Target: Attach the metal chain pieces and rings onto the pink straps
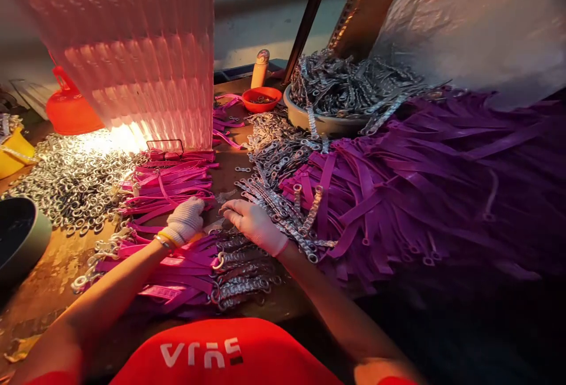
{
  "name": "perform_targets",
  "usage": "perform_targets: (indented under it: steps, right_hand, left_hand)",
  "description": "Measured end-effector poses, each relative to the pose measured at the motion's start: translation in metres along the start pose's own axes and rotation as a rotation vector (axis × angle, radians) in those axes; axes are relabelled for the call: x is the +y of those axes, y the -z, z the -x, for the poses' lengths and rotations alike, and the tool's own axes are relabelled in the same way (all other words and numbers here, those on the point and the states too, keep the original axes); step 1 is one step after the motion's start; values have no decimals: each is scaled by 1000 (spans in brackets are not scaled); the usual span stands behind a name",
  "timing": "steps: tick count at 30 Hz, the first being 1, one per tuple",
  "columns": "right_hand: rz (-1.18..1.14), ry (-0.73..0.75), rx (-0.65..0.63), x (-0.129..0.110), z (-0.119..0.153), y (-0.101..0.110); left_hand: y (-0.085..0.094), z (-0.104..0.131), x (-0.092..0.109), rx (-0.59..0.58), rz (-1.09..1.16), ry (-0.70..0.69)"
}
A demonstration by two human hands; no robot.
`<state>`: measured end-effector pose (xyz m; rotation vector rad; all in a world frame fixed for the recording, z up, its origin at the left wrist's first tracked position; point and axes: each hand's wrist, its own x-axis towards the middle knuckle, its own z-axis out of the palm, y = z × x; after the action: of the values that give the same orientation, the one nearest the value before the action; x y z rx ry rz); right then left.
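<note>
A knitted white glove covers my left hand (pixel 184 221), which lies over the magenta straps (pixel 177 270) with its fingers curled. What those fingers hold is hidden beneath them. Just to the right, my right hand (pixel 253 224) wears a thin pale glove. Its fingers point left and come together at the tips; anything between them is too small to name. Metal link chains (pixel 245 270) lie in a row below my right hand, against the ends of the straps. Another bunch of loose chains (pixel 274 211) sits right beside it.
A heap of metal rings and links (pixel 84 178) glows under a red lamp (pixel 73 108) beside a ribbed translucent sheet (pixel 145 49). At the right are piled purple straps (pixel 375 190) and a basin (pixel 305 117) heaped with chains. Behind stand a red bowl (pixel 262 107) and bottle (pixel 260 69).
</note>
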<state>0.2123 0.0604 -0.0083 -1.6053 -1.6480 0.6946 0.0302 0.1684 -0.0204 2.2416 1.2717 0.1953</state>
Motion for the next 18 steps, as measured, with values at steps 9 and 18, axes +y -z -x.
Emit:
perform_targets:
  steps: [9,18]
  right_hand:
    - [67,6,30,-18,21,-4]
    - [35,255,-68,-63,30,-38]
  left_hand:
    - [13,1,23,8,68,107]
    - [54,120,0,-224,1111,302]
